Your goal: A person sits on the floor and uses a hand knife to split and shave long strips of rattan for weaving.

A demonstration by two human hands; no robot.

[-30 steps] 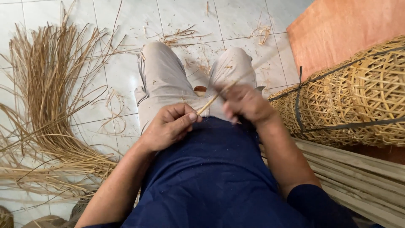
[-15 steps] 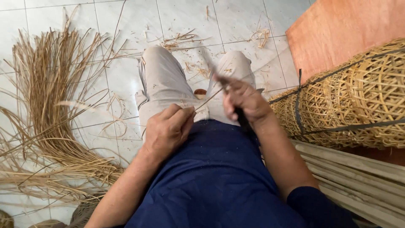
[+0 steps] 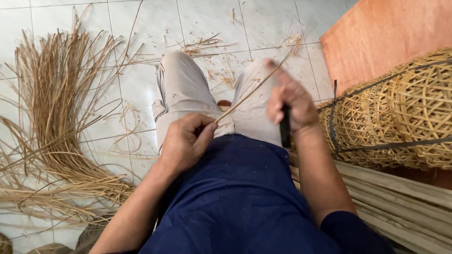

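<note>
I sit on a tiled floor with my legs in light trousers stretched out. My left hand [image 3: 188, 140] pinches the near end of a thin cane strip [image 3: 249, 93] over my lap. The strip slants up to the right, past my right hand [image 3: 288, 101]. My right hand grips a dark-handled knife [image 3: 285, 128], handle pointing down toward me; its blade is hidden behind the fingers. The hand is slightly blurred.
A big loose pile of cane strips [image 3: 56, 141] fans over the white tiled floor [image 3: 141, 28] on my left. Woven cane baskets [image 3: 400, 113] bound with dark straps lie on my right, above a bundle of split slats [image 3: 400, 202]. An orange board [image 3: 386, 33] stands beyond. Shavings litter the tiles.
My right hand has slid away from my left hand, outward along the strip toward my knees. The left hand has kept its pinch on the strip's near end.
</note>
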